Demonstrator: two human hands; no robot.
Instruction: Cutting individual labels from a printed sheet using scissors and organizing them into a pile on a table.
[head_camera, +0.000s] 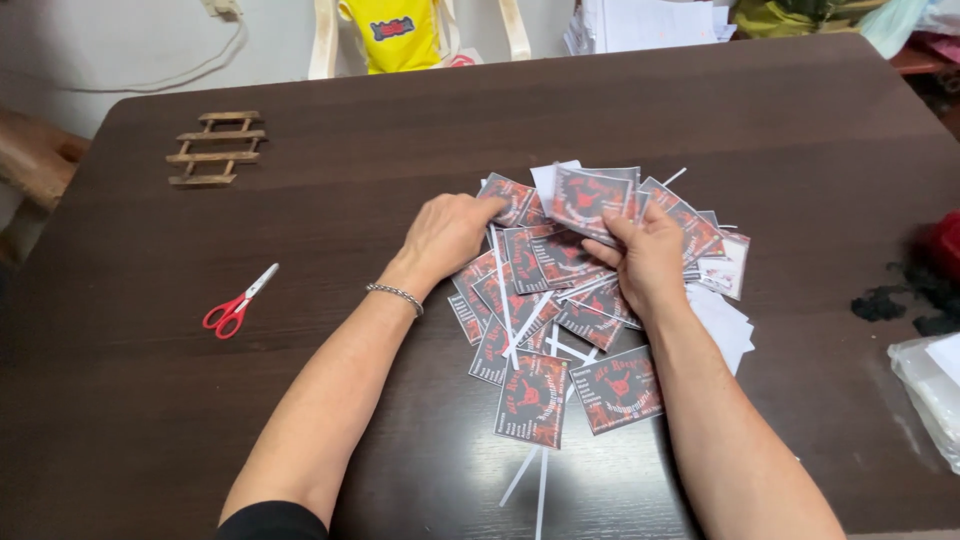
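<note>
Fingers (612, 232) of the right hand (648, 262) pinch a dark red-printed card (590, 197); the left hand (447, 235) presses curled on the card pile (560, 320) mid-table; red scissors (238, 304) lie well apart left; the table (760, 130) spreads bare toward its edges.

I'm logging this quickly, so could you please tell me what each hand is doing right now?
Left hand: fingers curled, pressing on the pile of printed cards; nothing visibly held.
Right hand: closed on a printed card lifted from the pile.

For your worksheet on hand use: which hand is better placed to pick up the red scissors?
Probably the left hand: the red scissors lie on its side of the table, while the right hand holds cards.
</note>
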